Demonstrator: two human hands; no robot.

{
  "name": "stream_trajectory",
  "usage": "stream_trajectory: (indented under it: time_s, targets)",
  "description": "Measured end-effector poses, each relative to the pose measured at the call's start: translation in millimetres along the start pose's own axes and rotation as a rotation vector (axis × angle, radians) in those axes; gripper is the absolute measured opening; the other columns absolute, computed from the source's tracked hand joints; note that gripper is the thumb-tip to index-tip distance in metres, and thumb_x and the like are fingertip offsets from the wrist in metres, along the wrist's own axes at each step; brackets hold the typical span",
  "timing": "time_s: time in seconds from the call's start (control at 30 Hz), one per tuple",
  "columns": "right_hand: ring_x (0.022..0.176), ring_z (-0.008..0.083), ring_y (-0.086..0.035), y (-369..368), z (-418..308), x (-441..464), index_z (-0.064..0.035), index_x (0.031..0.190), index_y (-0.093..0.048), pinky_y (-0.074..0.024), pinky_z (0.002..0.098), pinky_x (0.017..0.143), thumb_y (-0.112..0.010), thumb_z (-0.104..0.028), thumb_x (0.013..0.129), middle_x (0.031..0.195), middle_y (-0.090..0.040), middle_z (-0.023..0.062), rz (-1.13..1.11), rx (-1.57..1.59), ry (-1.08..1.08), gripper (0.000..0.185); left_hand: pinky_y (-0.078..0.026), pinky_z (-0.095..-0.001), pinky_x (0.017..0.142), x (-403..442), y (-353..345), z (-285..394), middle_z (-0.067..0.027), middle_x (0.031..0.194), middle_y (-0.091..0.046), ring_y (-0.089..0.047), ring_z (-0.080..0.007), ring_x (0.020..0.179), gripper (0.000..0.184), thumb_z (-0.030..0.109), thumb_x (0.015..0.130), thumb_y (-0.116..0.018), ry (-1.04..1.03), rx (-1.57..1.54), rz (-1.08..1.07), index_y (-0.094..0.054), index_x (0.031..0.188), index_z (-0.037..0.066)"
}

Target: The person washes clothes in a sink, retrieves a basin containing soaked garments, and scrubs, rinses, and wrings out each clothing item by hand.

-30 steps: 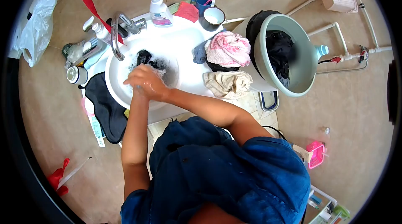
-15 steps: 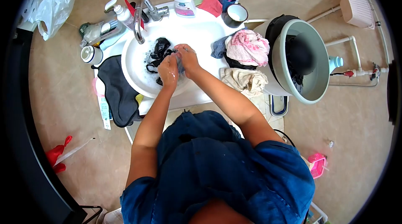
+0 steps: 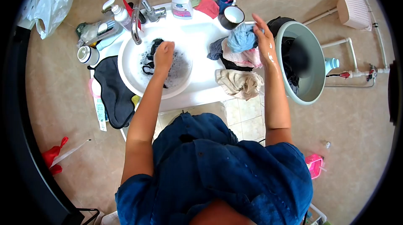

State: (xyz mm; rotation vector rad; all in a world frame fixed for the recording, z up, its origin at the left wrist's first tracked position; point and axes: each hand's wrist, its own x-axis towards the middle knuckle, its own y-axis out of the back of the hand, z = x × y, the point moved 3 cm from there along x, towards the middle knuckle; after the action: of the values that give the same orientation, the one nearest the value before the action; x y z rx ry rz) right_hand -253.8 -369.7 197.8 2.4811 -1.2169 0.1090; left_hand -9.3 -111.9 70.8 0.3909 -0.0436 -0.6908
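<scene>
My right hand [image 3: 263, 40] is wet and has its fingers stretched out beside a crumpled light blue cloth [image 3: 242, 38]. That cloth lies on a pink and white towel [image 3: 245, 58] at the sink's right side. Over the white basin [image 3: 122, 71], my left hand [image 3: 164, 56] is closed with its fingers curled in; whatever it may hold is hidden. Black wet cloth [image 3: 147, 68] lies in the soapy water [image 3: 174, 67], just left of and below that hand.
A beige cloth [image 3: 240, 84] and a grey cloth [image 3: 215, 48] lie near the towel. Right of them stands a grey-green bucket [image 3: 317, 88] with dark clothes inside. Behind the basin are a faucet [image 3: 135, 27], a white detergent bottle [image 3: 181, 4] and a dark mug [image 3: 232, 17].
My hands were together over the basin and have parted. My right hand has moved right to the pile, where the light blue cloth now lies. My left hand stayed over the basin.
</scene>
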Motion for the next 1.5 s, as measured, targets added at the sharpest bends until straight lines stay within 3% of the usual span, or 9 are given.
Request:
stream_trajectory:
  time_s: [0.13, 0.33, 0.43, 0.57, 0.7, 0.97, 1.1, 1.33, 1.5]
  targets:
    - [0.103, 0.0329, -0.059, 31, 57, -21, -0.0088, 0.12, -0.059, -0.0467, 0.0392, 0.088, -0.051, -0.024, 0.095, 0.115, -0.059, 0.0169, -0.01, -0.79, -0.15, 0.03, -0.04, -0.0421, 0.097, 12, 9, -74, -0.0178, 0.128, -0.053, -0.051, -0.0326, 0.116, 0.05, 0.039, 0.085, -0.065, 0.11, 0.492, 0.077, -0.056, 0.123, 0.008]
    - [0.092, 0.0331, -0.061, 40, 49, -36, -0.0071, 0.117, -0.059, -0.048, 0.0414, 0.082, -0.06, -0.022, 0.09, 0.112, -0.058, 0.0161, 0.104, -0.741, -0.116, 0.031, -0.027, -0.053, 0.108, 2, 18, -94, -0.0196, 0.152, -0.023, -0.025, -0.0425, 0.136, 0.101, 0.047, 0.073, -0.074, 0.123, 0.827, -0.009, -0.015, 0.151, 0.022]
    - [0.109, 0.0368, -0.055, 32, 26, -38, -0.0071, 0.119, -0.059, -0.0455, 0.0408, 0.091, -0.065, -0.015, 0.085, 0.122, -0.054, 0.0172, 0.228, -0.868, 0.103, 0.035, -0.027, -0.0574, 0.104, -6, 7, -89, -0.0193, 0.143, -0.04, -0.035, -0.0409, 0.131, 0.113, 0.046, 0.07, -0.078, 0.14, 0.95, -0.136, -0.006, 0.152, 0.016]
    - [0.109, 0.0358, -0.055, 13, 19, -35, -0.0064, 0.116, -0.06, -0.0437, 0.0436, 0.093, -0.063, -0.014, 0.085, 0.123, -0.054, 0.0186, 0.188, -0.955, 0.124, 0.032, -0.043, -0.0445, 0.093, -5, 3, -90, -0.0205, 0.121, -0.059, -0.052, -0.033, 0.119, 0.108, 0.04, 0.073, -0.077, 0.297, 0.78, -0.256, -0.008, 0.15, 0.01]
    - [0.111, 0.0354, -0.052, -11, -20, -33, -0.0063, 0.113, -0.062, -0.0404, 0.0458, 0.094, -0.061, -0.015, 0.086, 0.121, -0.054, 0.018, 0.39, -1.023, 0.33, 0.028, -0.047, -0.0377, 0.087, -3, 2, -125, -0.0158, 0.109, -0.066, -0.064, -0.0302, 0.094, 0.071, 0.041, 0.078, -0.073, 0.429, 0.109, 0.123, -0.049, 0.13, -0.002]
    - [0.109, 0.0277, -0.054, -154, 27, -54, -0.0061, 0.122, -0.058, -0.0425, 0.039, 0.092, -0.056, -0.028, 0.094, 0.121, -0.056, 0.0135, -0.213, -0.251, 0.03, 0.035, -0.042, -0.0258, 0.057, -34, 24, 25, -0.0028, 0.073, -0.06, -0.052, -0.0118, 0.061, 0.025, 0.024, 0.085, -0.07, 0.442, -0.773, 0.204, -0.064, 0.08, 0.0]
    - [0.12, 0.0297, -0.048, -235, 79, -78, -0.01, 0.13, -0.048, -0.0402, 0.049, 0.101, -0.04, -0.055, 0.095, 0.125, -0.054, 0.0118, -0.361, 0.613, -1.156, 0.058, -0.038, -0.0272, 0.053, -56, 2, 63, -0.0028, 0.064, -0.058, -0.048, -0.0119, 0.057, 0.031, 0.026, 0.083, -0.07, 0.192, -0.56, 0.072, -0.061, 0.07, 0.0]
    - [0.105, 0.0269, -0.059, -340, 169, -92, -0.0087, 0.11, -0.058, -0.0462, 0.0405, 0.096, -0.044, -0.043, 0.096, 0.109, -0.063, 0.0116, -0.904, 1.918, -0.778, 0.04, -0.045, -0.0405, 0.058, -52, -14, 47, -0.02, 0.064, -0.058, -0.058, -0.0358, 0.059, 0.037, 0.036, 0.085, -0.064, -0.083, 0.17, 0.171, -0.061, 0.074, 0.0]
    - [0.089, 0.0213, -0.062, -295, 56, -92, -0.0073, 0.106, -0.063, -0.0511, 0.0359, 0.083, -0.045, -0.028, 0.096, 0.096, -0.065, 0.0081, -0.218, 0.869, -1.019, 0.029, -0.049, -0.0501, 0.058, -8, 35, -38, -0.0195, 0.066, -0.064, -0.063, -0.0412, 0.063, 0.027, 0.037, 0.091, -0.054, -0.038, 0.645, 0.371, -0.066, 0.082, 0.014]
